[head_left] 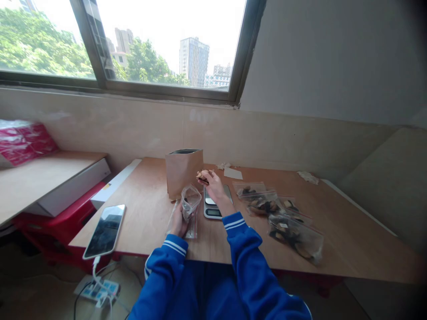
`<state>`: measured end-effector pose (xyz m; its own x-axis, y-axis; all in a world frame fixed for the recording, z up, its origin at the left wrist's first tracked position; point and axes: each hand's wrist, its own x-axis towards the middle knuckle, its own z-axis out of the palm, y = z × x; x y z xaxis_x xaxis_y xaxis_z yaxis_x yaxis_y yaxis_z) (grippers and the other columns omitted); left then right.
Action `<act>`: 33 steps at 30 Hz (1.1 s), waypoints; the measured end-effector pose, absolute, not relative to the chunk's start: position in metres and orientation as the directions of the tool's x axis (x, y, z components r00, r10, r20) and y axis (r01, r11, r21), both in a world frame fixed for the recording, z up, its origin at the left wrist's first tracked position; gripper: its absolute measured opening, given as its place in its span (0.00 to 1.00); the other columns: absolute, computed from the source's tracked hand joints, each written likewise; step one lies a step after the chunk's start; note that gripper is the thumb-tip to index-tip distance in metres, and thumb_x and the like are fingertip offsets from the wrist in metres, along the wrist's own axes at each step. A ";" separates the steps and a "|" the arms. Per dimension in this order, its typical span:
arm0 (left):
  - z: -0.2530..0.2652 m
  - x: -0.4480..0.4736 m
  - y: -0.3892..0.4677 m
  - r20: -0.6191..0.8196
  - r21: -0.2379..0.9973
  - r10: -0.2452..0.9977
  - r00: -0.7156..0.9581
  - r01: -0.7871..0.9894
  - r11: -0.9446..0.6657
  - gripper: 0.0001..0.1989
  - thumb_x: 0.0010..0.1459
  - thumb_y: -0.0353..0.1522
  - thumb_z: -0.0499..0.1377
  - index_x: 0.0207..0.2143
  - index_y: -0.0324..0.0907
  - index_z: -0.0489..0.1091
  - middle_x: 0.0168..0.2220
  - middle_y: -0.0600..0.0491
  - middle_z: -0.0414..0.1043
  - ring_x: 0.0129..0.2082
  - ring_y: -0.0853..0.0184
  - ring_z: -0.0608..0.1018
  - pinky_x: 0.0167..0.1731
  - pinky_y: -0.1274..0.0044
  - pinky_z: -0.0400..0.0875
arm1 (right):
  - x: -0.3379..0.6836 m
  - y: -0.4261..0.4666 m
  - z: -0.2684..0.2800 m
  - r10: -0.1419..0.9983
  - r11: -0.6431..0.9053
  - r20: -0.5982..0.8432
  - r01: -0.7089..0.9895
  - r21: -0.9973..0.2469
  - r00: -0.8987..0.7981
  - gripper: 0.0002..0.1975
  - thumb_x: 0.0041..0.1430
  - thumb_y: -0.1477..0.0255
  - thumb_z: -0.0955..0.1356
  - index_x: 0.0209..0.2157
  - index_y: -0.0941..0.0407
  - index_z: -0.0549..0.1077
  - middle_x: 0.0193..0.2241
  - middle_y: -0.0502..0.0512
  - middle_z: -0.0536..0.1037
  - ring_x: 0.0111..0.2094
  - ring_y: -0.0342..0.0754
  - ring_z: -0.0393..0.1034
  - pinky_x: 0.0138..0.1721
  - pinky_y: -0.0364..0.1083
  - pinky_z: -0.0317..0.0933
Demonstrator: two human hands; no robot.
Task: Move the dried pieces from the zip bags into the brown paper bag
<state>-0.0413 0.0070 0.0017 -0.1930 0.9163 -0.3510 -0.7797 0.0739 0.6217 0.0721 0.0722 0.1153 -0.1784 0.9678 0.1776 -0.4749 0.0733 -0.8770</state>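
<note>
My left hand [180, 222] is closed round a clear plastic zip bag [191, 200], whose mouth stands open and faces up. Between the fingers of my right hand [214, 186] is a small bunch of dried brown pieces [202, 175], tan with dark edges, perhaps dried mushroom. The bunch is held in the air, near the brown paper bag [180, 173] and above a kitchen scale [213, 212]. My right forearm and hand cover part of the scale. The paper bag stands upright and open at the top; its contents are hidden.
To the right lie several filled zip bags [290, 233] with dark and tan pieces. A white card [233, 173] rests near the wall. A phone [106, 230] with a charging cable lies at the table's left edge, above a power strip [100, 291]. A red stool [66, 218] stands left.
</note>
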 end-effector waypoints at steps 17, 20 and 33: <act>0.019 -0.034 0.003 -0.317 0.613 0.932 -0.179 -0.788 0.057 0.10 0.62 0.33 0.54 0.34 0.39 0.73 0.26 0.52 0.75 0.26 0.69 0.79 0.26 0.79 0.75 | 0.014 0.185 0.205 0.554 0.829 0.725 0.346 -0.438 -0.410 0.03 0.54 0.75 0.66 0.30 0.54 0.66 0.31 0.51 0.71 0.34 0.46 0.64 0.42 0.46 0.62; 0.019 -0.034 0.003 -0.316 0.595 0.934 -0.166 -0.802 0.059 0.11 0.63 0.33 0.53 0.34 0.39 0.73 0.27 0.51 0.76 0.29 0.68 0.80 0.31 0.77 0.76 | 0.018 0.181 0.187 0.570 0.816 0.709 0.388 -0.429 -0.415 0.02 0.56 0.75 0.64 0.32 0.54 0.66 0.31 0.51 0.71 0.33 0.47 0.64 0.41 0.45 0.61; 0.030 -0.031 0.000 -0.377 0.570 0.907 -0.188 -0.819 0.067 0.10 0.62 0.31 0.54 0.33 0.38 0.74 0.28 0.50 0.78 0.30 0.67 0.81 0.35 0.77 0.76 | 0.024 0.166 0.168 0.371 0.882 0.800 0.447 -0.146 -0.471 0.09 0.66 0.71 0.59 0.30 0.54 0.65 0.30 0.55 0.70 0.35 0.49 0.64 0.41 0.47 0.60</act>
